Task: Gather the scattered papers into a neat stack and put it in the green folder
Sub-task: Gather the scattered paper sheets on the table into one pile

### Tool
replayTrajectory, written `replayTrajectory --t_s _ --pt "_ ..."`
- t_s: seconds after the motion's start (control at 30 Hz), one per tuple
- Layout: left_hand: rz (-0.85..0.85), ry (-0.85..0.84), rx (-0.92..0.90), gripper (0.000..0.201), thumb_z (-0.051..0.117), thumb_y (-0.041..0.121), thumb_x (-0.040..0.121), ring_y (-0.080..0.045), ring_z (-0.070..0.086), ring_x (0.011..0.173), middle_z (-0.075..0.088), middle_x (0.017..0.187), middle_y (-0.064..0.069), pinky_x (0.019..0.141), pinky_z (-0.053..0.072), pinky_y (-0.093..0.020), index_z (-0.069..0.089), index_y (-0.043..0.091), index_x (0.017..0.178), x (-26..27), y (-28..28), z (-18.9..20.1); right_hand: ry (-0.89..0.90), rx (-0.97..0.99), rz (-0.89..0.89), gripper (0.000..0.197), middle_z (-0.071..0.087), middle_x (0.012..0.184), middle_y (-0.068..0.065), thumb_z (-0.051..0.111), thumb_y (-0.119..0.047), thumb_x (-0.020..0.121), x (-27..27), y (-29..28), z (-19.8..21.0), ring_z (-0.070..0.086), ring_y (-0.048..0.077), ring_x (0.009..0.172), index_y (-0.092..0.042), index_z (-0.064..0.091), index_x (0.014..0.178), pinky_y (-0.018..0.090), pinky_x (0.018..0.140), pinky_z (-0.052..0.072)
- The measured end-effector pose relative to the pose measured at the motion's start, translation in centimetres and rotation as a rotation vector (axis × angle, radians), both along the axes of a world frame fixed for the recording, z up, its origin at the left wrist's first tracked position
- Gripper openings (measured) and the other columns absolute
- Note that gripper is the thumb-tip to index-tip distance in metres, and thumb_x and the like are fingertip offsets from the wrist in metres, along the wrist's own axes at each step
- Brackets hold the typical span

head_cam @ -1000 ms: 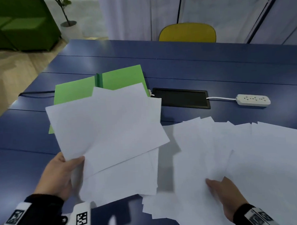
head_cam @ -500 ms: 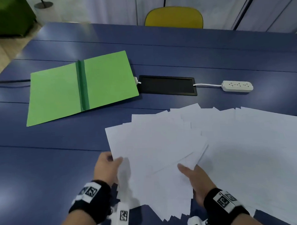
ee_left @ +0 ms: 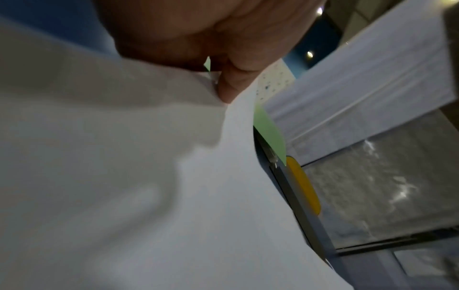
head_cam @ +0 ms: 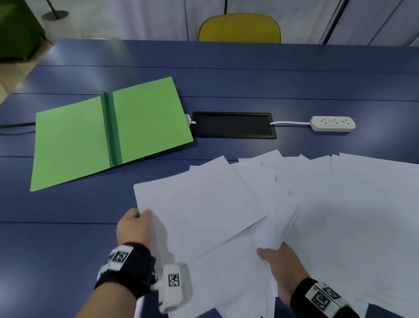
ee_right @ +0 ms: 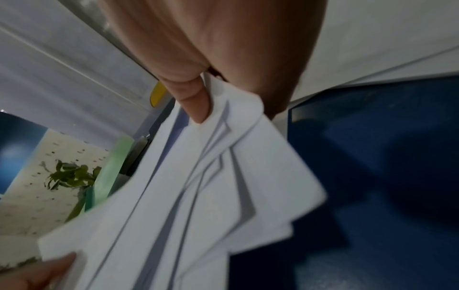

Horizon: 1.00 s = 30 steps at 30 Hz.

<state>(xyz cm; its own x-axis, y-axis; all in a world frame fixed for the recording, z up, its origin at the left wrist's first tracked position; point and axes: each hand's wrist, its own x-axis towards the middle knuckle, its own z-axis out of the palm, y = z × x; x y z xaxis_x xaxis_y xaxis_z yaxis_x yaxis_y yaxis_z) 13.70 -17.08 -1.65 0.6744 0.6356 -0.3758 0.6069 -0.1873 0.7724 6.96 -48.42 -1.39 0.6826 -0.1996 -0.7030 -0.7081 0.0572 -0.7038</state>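
White papers (head_cam: 314, 214) lie fanned and overlapping across the near right of the blue table (head_cam: 62, 213). My left hand (head_cam: 134, 224) pinches the left corner of a loose bundle of sheets (head_cam: 201, 207); thumb on top in the left wrist view (ee_left: 231, 86). My right hand (head_cam: 277, 261) grips the bundle's near right edge, thumb over several sheets (ee_right: 223, 176) in the right wrist view. The green folder (head_cam: 111, 132) lies open and flat at the left, apart from the papers, with a darker green spine down its middle.
A black inset panel (head_cam: 233, 125) sits right of the folder, with a white power strip (head_cam: 331, 123) and cable beyond it. A yellow chair (head_cam: 239, 29) stands at the far side. A green sofa (head_cam: 3, 28) is at the far left.
The left hand has carried its held sheets from over the folder down to the right onto the spread papers. The right hand has closed on the same bundle's near edge.
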Motion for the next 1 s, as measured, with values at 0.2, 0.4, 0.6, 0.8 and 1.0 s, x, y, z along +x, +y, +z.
replayTrajectory --t_s 0.2,0.4,0.6,0.8,1.0 --pt "0.098 0.062 -0.370 0.006 0.066 0.010 0.083 -0.036 0.067 0.083 0.072 0.087 -0.015 0.076 0.056 -0.051 0.067 0.007 0.088 -8.7 -2.1 0.5 0.002 0.000 -0.081 0.024 0.074 0.109 0.018 0.063 -0.003 0.085 -0.4 -0.2 -0.8 0.068 0.039 0.104 -0.008 0.068 0.107 0.055 0.102 0.050" --pt "-0.084 0.048 -0.034 0.004 0.062 0.012 0.086 -0.035 0.065 0.083 0.070 0.086 -0.013 0.078 0.053 -0.047 0.064 0.012 0.082 -6.3 1.0 1.0 0.012 0.040 0.050 0.033 0.078 0.099 0.018 0.076 -0.009 0.074 -0.2 -0.2 -0.5 0.073 0.040 0.097 -0.002 0.072 0.105 0.058 0.097 0.054" --pt "-0.267 -0.053 0.238 0.011 0.051 0.012 0.093 -0.031 0.052 0.068 0.058 0.073 -0.009 0.060 0.040 -0.035 0.045 0.010 0.084 0.5 -0.2 2.5 -0.031 0.021 0.113 0.015 0.079 0.094 0.017 0.064 0.003 0.091 0.6 0.2 0.6 0.074 0.039 0.093 0.000 0.072 0.103 0.046 0.082 0.060" --pt "-0.161 -0.051 0.071 0.023 0.053 0.019 0.092 -0.028 0.051 0.064 0.056 0.072 -0.015 0.064 0.049 -0.040 0.046 0.000 0.082 1.5 -1.9 1.7 -0.049 0.007 0.055 0.014 0.077 0.100 0.014 0.064 -0.005 0.094 1.3 1.4 0.5 0.073 0.033 0.093 -0.005 0.068 0.108 0.042 0.082 0.058" --pt "-0.127 0.173 -0.224 0.016 0.071 0.016 0.076 -0.027 0.059 0.059 0.069 0.069 -0.020 0.058 0.047 -0.036 0.065 0.002 0.072 -6.1 -1.3 2.1 0.023 0.018 -0.065 0.027 0.075 0.109 0.016 0.068 -0.012 0.090 0.4 1.0 -1.7 0.071 0.036 0.103 -0.004 0.066 0.115 0.056 0.099 0.052"
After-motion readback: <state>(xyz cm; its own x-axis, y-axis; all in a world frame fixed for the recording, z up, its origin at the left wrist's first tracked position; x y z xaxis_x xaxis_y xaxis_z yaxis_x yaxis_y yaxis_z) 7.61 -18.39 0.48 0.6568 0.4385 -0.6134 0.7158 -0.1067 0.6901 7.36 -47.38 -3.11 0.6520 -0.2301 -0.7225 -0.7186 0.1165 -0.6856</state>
